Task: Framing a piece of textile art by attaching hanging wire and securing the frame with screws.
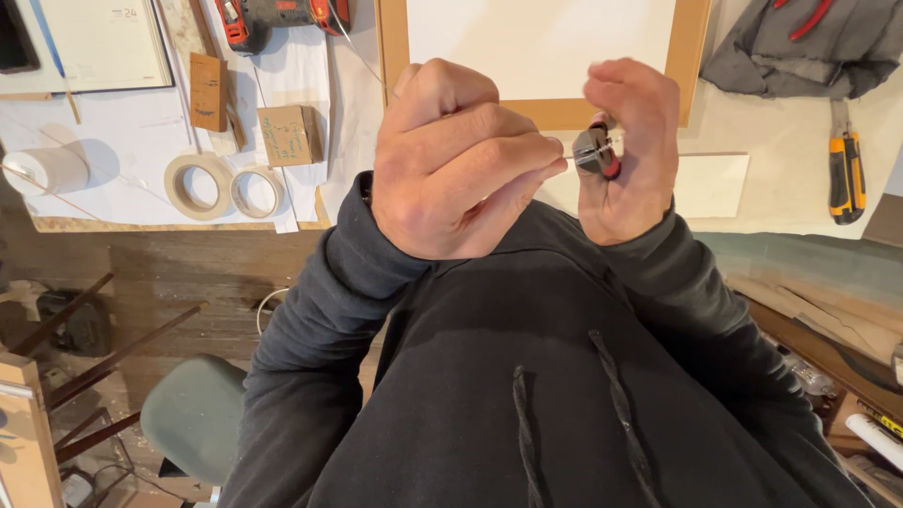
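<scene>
My left hand is closed in a fist in front of my chest, with a thin wire pinched between thumb and fingers. The wire runs up and left across the workbench from that hand. My right hand is closed around small pliers with red and black handles, and their jaws meet the wire's short end just right of the left fingertips. The two hands are nearly touching. Both sleeves belong to a dark hooded sweatshirt.
Behind the hands a wooden frame with a white panel lies on the white-covered bench. Left of it are two tape rolls, a small cardboard box, a red power drill and a notebook. A yellow-handled tool lies right; a green stool stands below.
</scene>
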